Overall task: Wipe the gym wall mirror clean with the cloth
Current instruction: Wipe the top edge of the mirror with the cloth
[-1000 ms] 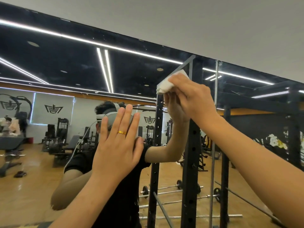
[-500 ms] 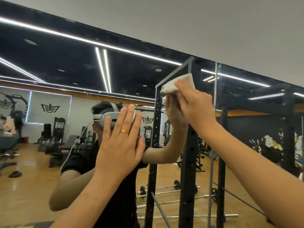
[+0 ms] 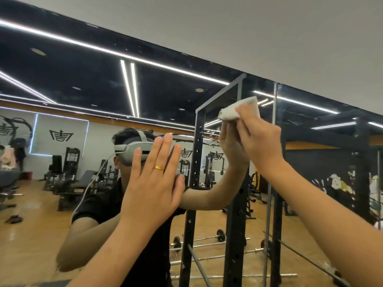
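Pretty much the whole shot is the gym wall mirror (image 3: 62,69), with a plain pale wall (image 3: 269,38) above its top edge. Everything else is reflection: white ceiling light strips (image 3: 130,88), a black power rack (image 3: 195,162) with holes up its post, a few barbells (image 3: 207,240) lying on the wooden floor (image 3: 31,235), weight machines (image 3: 70,162) along the far wall, and the person in a black shirt wearing a white headset (image 3: 134,150). A vertical seam (image 3: 274,104) between mirror panels runs just right of the cloth (image 3: 238,109). There are some whitish specks (image 3: 210,132) on the glass beside the rack's post. The left grip (image 3: 153,183) is planted flat on the glass right in front of the reflected face, so it blocks part of the headset. Its fingers are straight and close together, pointing up, with the thumb out to the right and a gold ring (image 3: 159,168) on one finger, and it's holding nothing. The right forearm comes up from the lower right corner and hides a good chunk of mirror there. The right grip (image 3: 259,137) is up higher than the left, fingers curled over the bunched-up white cloth, pressing it against the glass near the top of the mirror, just left of the seam. Its reflection meets it fingertip to fingertip.
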A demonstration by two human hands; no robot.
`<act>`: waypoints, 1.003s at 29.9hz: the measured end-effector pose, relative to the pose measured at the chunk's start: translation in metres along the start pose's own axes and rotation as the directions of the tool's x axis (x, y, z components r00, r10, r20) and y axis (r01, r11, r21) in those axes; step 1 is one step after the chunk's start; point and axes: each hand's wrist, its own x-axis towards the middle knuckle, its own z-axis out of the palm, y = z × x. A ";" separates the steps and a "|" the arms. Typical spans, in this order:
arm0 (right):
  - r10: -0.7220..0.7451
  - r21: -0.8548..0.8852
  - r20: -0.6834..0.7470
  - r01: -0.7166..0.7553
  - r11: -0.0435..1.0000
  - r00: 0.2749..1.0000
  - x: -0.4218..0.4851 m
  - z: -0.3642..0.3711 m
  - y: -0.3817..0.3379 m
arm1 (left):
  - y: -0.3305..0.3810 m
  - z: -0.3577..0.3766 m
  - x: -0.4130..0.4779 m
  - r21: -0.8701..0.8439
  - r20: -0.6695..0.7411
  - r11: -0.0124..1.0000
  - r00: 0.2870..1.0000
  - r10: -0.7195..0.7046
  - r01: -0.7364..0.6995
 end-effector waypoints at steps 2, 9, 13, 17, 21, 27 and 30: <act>-0.157 -0.038 0.071 0.159 0.986 0.985 0.008 -0.012 0.021 | 0.000 0.000 -0.001 -0.007 -0.005 1.000 1.000 -0.001 0.001; 0.089 -0.112 -0.042 -0.093 0.989 0.995 0.070 -0.013 0.060 | 0.000 0.002 -0.001 -0.010 0.000 1.000 1.000 -0.007 0.007; 0.163 -0.003 -0.012 -0.163 0.987 0.987 -0.015 -0.013 0.022 | 0.000 0.002 0.000 -0.008 0.018 1.000 1.000 -0.005 0.005; 0.116 0.006 0.060 -0.117 0.993 0.991 -0.030 -0.023 0.023 | 0.000 0.003 -0.001 -0.001 0.021 1.000 1.000 0.001 -0.001; 0.178 0.097 0.091 -0.186 0.978 0.980 -0.018 -0.015 0.027 | 0.000 0.001 -0.001 -0.005 0.028 1.000 1.000 -0.009 0.009; 0.344 0.140 0.007 -0.341 0.929 0.939 -0.035 -0.006 0.007 | 0.002 -0.001 -0.002 -0.003 0.027 1.000 1.000 -0.004 0.004; 0.367 0.147 0.008 -0.364 0.920 0.930 -0.057 -0.007 -0.010 | 0.002 -0.002 0.000 -0.017 0.025 1.000 1.000 -0.005 0.005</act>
